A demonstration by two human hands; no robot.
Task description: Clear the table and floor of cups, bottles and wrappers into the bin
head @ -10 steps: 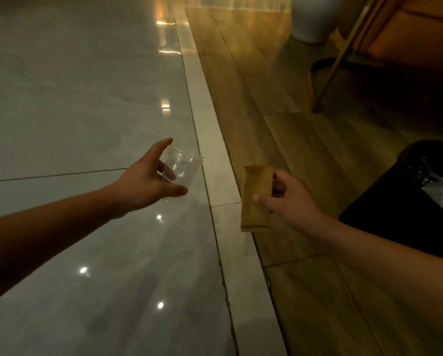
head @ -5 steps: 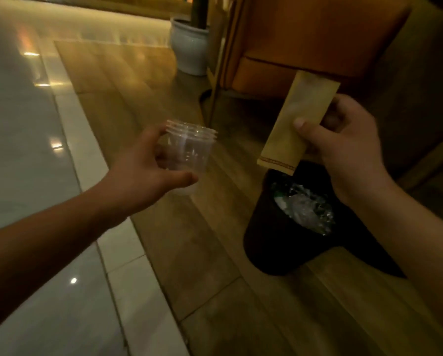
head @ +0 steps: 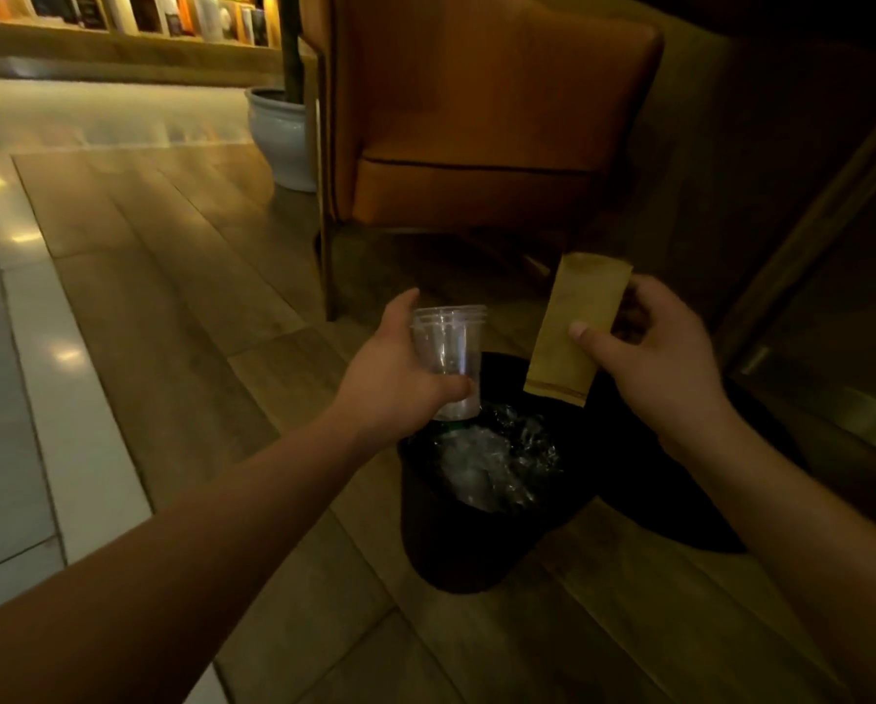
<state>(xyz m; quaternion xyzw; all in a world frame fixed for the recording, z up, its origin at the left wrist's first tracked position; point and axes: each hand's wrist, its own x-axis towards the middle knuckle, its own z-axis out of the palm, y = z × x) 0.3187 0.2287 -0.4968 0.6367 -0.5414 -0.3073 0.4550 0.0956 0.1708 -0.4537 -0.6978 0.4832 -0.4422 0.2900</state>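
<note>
Head view: hands hold ribbed clear cups (head: 448, 360), flat tan wrapper (head: 573, 330).

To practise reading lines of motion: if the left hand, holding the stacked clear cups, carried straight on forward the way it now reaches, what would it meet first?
Probably the orange chair behind the bin, though depth is unclear. The left hand holds the clear cups over the bin's near rim.

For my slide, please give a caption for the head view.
Left hand holds cups, right hand a wrapper, above the bin.
</note>
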